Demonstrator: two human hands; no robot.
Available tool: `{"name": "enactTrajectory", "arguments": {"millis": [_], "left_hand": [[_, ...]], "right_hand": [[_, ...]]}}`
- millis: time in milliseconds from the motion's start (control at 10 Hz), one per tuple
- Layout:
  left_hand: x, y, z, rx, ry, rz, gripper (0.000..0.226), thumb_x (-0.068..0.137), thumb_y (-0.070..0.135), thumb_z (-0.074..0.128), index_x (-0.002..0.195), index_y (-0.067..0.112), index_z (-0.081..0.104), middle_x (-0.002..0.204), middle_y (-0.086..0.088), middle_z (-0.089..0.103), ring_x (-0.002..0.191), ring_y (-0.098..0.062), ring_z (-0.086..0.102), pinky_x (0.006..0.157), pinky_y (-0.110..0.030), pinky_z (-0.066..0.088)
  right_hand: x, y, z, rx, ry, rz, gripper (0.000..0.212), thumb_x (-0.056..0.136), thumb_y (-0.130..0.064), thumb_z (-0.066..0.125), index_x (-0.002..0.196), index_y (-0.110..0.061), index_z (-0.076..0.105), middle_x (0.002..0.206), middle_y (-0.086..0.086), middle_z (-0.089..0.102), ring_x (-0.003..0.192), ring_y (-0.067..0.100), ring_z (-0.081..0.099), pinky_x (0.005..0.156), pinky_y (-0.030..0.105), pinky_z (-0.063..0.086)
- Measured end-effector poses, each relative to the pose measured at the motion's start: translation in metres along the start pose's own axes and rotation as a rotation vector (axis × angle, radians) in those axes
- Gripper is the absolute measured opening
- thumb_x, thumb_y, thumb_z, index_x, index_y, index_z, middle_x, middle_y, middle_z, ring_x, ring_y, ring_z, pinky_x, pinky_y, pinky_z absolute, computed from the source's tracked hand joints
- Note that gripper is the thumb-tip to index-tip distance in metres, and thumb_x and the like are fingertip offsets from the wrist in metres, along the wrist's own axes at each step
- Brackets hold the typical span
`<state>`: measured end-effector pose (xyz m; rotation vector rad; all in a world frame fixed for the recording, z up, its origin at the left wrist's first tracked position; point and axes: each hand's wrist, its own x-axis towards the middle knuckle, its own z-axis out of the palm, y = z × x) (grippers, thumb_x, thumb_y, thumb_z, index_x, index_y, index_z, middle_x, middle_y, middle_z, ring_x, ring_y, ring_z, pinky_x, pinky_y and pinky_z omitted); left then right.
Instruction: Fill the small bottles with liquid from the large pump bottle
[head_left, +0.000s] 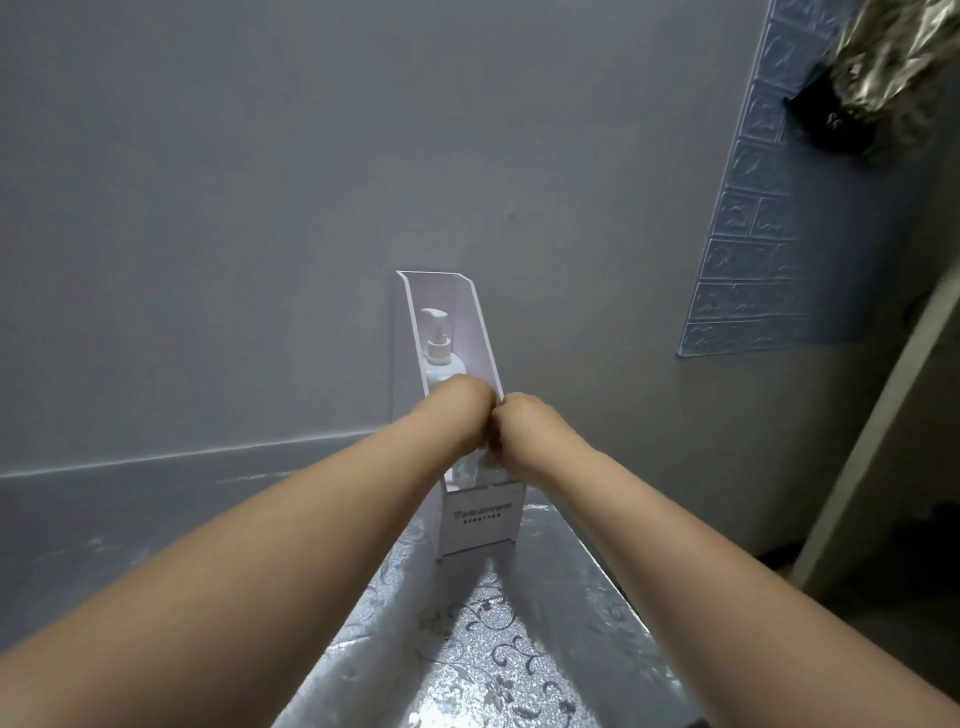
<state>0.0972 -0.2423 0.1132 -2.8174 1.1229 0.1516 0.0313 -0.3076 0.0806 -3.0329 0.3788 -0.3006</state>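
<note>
Grey wall behind, silver floral countertop (498, 670) below, and a tall white holder (480, 525) standing on it with the large pump bottle (439, 358) inside. Both hands reach in: left hand (460, 410) and right hand (519, 431) touching, fingers curled downward out of sight, grip impossible to tell.

The pump bottle (440, 358) is white, standing in a white holder (480, 522) with dark lettering. The counter surface (498, 649) is silver with a floral scroll pattern. At two o'clock, a wall panel (753, 218) shows blue embossed brickwork.
</note>
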Motion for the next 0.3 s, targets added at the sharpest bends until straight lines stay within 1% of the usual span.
{"name": "enactTrajectory", "arguments": {"millis": [100,200,300], "left_hand": [[-0.011,-0.009,0.01,-0.084,0.157,0.03,0.031,0.094,0.009,0.056,0.124,0.012,0.06,0.125,-0.008,0.063,0.113,-0.027,0.06,0.093,-0.031,0.047],[-0.023,-0.022,0.014,-0.213,0.295,0.052,0.033,0.091,0.007,0.058,0.123,0.013,0.061,0.124,-0.01,0.062,0.111,-0.027,0.059,0.09,-0.03,0.047],[-0.033,-0.03,0.011,-0.211,0.358,0.047,0.044,0.09,0.01,0.064,0.132,0.019,0.056,0.128,-0.006,0.06,0.115,-0.026,0.057,0.093,-0.031,0.046]], "right_hand": [[-0.002,0.001,0.001,-0.016,0.024,0.02,0.026,0.082,-0.021,0.068,0.107,-0.014,0.065,0.101,0.006,0.049,0.095,0.029,0.057,0.073,0.03,0.044],[-0.008,-0.003,-0.004,-0.027,0.024,0.042,0.031,0.085,-0.026,0.066,0.113,-0.014,0.064,0.115,0.008,0.052,0.106,0.031,0.058,0.081,0.032,0.047],[-0.009,-0.013,-0.014,-0.013,0.05,0.049,0.035,0.084,-0.031,0.068,0.115,-0.016,0.064,0.12,0.008,0.052,0.111,0.03,0.056,0.084,0.032,0.047]]}}
